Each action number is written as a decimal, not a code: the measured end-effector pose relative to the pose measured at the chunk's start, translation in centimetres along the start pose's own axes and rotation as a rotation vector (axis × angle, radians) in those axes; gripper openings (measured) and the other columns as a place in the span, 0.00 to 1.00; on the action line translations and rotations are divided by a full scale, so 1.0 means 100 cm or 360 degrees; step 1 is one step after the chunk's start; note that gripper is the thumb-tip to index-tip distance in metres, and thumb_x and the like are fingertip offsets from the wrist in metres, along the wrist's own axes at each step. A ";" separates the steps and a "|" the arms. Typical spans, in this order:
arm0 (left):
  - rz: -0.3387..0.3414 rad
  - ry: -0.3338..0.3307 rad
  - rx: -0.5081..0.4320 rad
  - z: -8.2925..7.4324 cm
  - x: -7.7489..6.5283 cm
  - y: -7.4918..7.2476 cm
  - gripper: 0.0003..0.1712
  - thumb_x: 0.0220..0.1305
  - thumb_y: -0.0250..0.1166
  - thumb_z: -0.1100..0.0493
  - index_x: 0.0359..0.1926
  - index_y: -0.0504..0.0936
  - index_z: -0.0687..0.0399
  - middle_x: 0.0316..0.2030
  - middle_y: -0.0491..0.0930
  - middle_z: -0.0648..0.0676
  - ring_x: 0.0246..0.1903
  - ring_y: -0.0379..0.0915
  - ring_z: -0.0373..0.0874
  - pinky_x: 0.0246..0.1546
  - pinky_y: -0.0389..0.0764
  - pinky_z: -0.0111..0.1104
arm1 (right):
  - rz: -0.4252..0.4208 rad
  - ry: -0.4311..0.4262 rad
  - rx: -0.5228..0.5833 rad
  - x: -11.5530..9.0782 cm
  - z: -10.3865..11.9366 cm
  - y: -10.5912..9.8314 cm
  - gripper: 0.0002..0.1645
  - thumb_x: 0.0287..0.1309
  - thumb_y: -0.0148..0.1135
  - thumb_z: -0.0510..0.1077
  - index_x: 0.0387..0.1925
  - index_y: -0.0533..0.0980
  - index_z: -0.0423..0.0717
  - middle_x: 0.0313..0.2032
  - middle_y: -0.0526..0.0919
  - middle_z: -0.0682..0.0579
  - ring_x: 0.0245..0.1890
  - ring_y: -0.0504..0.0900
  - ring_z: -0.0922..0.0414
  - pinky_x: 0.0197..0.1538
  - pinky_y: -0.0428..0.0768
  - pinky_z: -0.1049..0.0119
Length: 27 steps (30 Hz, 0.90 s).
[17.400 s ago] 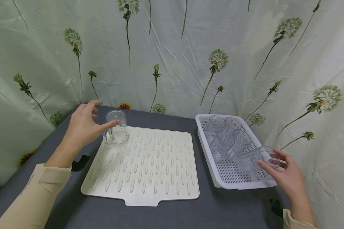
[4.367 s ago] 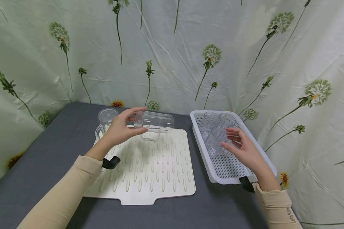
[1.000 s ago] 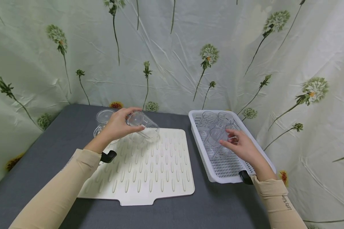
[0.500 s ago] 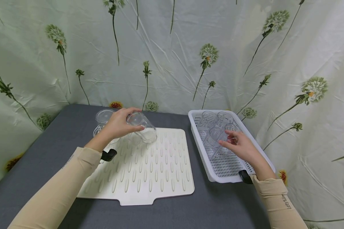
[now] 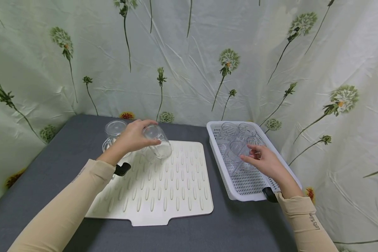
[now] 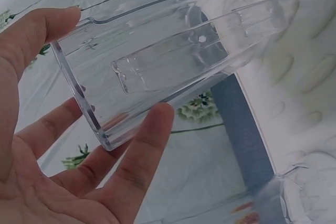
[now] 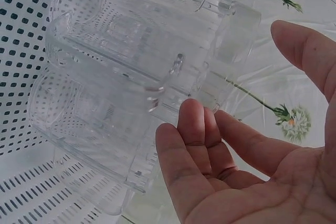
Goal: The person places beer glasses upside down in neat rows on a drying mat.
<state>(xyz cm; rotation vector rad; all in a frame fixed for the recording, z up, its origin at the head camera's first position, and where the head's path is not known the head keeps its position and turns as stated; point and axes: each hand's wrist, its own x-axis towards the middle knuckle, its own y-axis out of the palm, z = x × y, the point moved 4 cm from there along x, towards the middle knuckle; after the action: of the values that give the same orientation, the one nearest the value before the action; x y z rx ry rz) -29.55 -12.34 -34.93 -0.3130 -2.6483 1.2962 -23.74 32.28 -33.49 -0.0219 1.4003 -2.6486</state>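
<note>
In the head view my left hand (image 5: 133, 138) holds a clear mug (image 5: 159, 145) by its base end, mouth downward and slightly tilted, at the back-left of a white ridged draining mat (image 5: 173, 185). The left wrist view shows the thumb and fingertips around the base of this mug (image 6: 157, 51), its handle turned toward the camera. Whether the rim touches the mat is hard to tell. Another clear mug (image 5: 114, 129) stands behind my left hand, partly hidden. My right hand (image 5: 263, 159) hovers at the clear mugs (image 7: 121, 77) in the basket, fingers loosely bent, thumb apart.
A white perforated basket (image 5: 222, 175) stands right of the mat, with several clear mugs in its back half. Dark grey cloth (image 5: 226, 231) covers the table. A flower-printed curtain (image 5: 189, 63) hangs close behind.
Over the last second the left hand's mug has tipped from slanted to nearly upside down, its rim lowering toward the mat. Earlier it lay sideways in the air. The right hand has barely moved lately.
</note>
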 end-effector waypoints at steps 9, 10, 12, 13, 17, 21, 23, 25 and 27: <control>0.0011 -0.0006 0.0022 -0.008 0.004 -0.001 0.44 0.62 0.79 0.43 0.76 0.74 0.46 0.72 0.72 0.68 0.72 0.67 0.69 0.66 0.75 0.65 | -0.0015 0.0033 0.0001 -0.004 -0.001 -0.001 0.45 0.73 0.69 0.57 0.74 0.68 0.28 0.54 0.83 0.37 0.57 0.84 0.41 0.52 0.86 0.58; 0.0015 -0.0007 0.0030 -0.008 0.004 -0.002 0.44 0.63 0.78 0.43 0.76 0.74 0.46 0.73 0.71 0.68 0.73 0.66 0.69 0.68 0.74 0.66 | -0.0016 0.0037 0.0003 -0.005 -0.001 -0.002 0.45 0.73 0.69 0.57 0.74 0.68 0.28 0.55 0.83 0.37 0.57 0.84 0.41 0.52 0.86 0.57; 0.0025 -0.0008 0.0043 -0.010 0.005 -0.002 0.44 0.63 0.78 0.43 0.77 0.74 0.47 0.74 0.71 0.68 0.75 0.64 0.69 0.70 0.73 0.66 | -0.0019 0.0043 0.0006 -0.006 -0.002 -0.002 0.45 0.72 0.69 0.57 0.73 0.69 0.28 0.56 0.82 0.36 0.57 0.84 0.41 0.53 0.87 0.56; 0.0029 -0.0007 0.0049 -0.011 0.005 -0.002 0.44 0.63 0.78 0.43 0.77 0.74 0.48 0.74 0.70 0.68 0.75 0.63 0.69 0.70 0.72 0.66 | -0.0020 0.0044 0.0008 -0.006 -0.002 -0.002 0.45 0.72 0.69 0.57 0.73 0.69 0.28 0.56 0.82 0.35 0.57 0.84 0.41 0.54 0.87 0.55; 0.0057 -0.0017 0.0057 -0.014 0.008 -0.003 0.44 0.64 0.78 0.44 0.77 0.74 0.49 0.75 0.69 0.68 0.77 0.60 0.70 0.73 0.69 0.67 | -0.0012 0.0053 0.0009 -0.008 -0.003 -0.003 0.45 0.72 0.68 0.58 0.73 0.69 0.28 0.59 0.82 0.33 0.58 0.84 0.39 0.57 0.88 0.51; 0.0078 -0.0033 0.0071 -0.015 0.010 -0.003 0.43 0.64 0.78 0.44 0.76 0.74 0.48 0.75 0.69 0.67 0.76 0.61 0.70 0.73 0.69 0.68 | -0.0003 0.0064 0.0008 -0.008 -0.004 -0.002 0.45 0.73 0.68 0.58 0.74 0.68 0.29 0.60 0.81 0.32 0.59 0.84 0.38 0.59 0.87 0.48; 0.0085 -0.0035 0.0083 -0.016 0.011 -0.003 0.43 0.63 0.78 0.43 0.76 0.75 0.48 0.74 0.70 0.67 0.76 0.62 0.69 0.72 0.70 0.67 | -0.0003 0.0071 0.0013 -0.008 -0.004 -0.002 0.45 0.73 0.68 0.58 0.74 0.68 0.29 0.60 0.81 0.32 0.60 0.84 0.38 0.59 0.87 0.48; 0.0087 -0.0033 0.0094 -0.017 0.012 -0.002 0.43 0.63 0.78 0.43 0.76 0.75 0.48 0.74 0.71 0.67 0.76 0.62 0.69 0.72 0.70 0.67 | -0.0001 0.0077 0.0020 -0.008 -0.005 -0.002 0.45 0.73 0.68 0.58 0.74 0.68 0.29 0.61 0.81 0.32 0.60 0.83 0.39 0.59 0.87 0.49; 0.0091 -0.0036 0.0105 -0.018 0.013 -0.002 0.43 0.62 0.79 0.43 0.75 0.76 0.47 0.74 0.70 0.68 0.76 0.63 0.70 0.72 0.71 0.67 | 0.0004 0.0085 0.0031 -0.008 -0.006 -0.002 0.45 0.73 0.68 0.58 0.74 0.68 0.29 0.61 0.80 0.32 0.60 0.83 0.39 0.58 0.87 0.51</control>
<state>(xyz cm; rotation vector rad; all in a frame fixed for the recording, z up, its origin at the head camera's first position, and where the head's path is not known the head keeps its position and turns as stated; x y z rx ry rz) -30.36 -10.79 -33.63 -0.3693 -2.6262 1.4090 -23.06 32.99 -33.58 0.0526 1.3889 -2.6797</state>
